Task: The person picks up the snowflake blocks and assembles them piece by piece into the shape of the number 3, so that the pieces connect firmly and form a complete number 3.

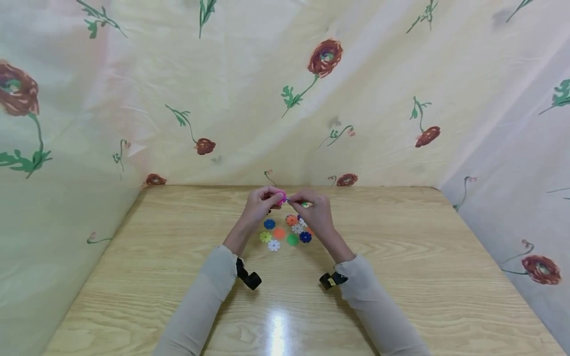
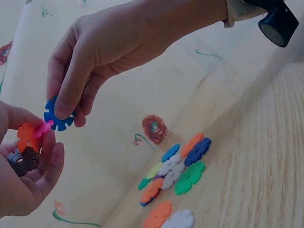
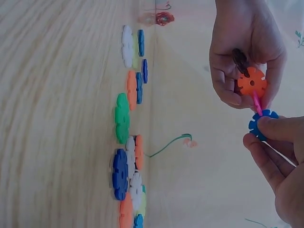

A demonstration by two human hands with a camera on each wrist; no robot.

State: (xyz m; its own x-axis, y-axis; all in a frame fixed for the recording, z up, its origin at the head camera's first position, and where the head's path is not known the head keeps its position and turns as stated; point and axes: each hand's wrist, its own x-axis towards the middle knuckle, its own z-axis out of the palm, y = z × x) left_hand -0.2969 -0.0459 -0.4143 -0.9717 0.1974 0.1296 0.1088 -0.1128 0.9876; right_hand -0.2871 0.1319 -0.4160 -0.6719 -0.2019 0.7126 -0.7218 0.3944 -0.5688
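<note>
My left hand (image 1: pixel 258 205) holds a small joined group of notched plastic building discs. An orange disc (image 3: pixel 251 81), a pink disc (image 2: pixel 43 128) and dark discs (image 2: pixel 23 162) show between its fingers. My right hand (image 1: pixel 318 210) pinches a blue building disc (image 2: pixel 59 124) between thumb and fingers. In the right wrist view, the blue disc's notched rim meets the edge of the pink one, which stands crosswise to the orange disc. Both hands are raised close together over the far part of the table, above loose discs.
On the wooden table (image 1: pixel 178 277) lie several loose discs, among them a green disc (image 1: pixel 292 240), a white disc (image 1: pixel 273 245), a dark blue disc (image 1: pixel 305 237) and a yellow disc (image 1: pixel 265 237). A flowered cloth (image 1: pixel 249 99) hangs behind the table's far edge.
</note>
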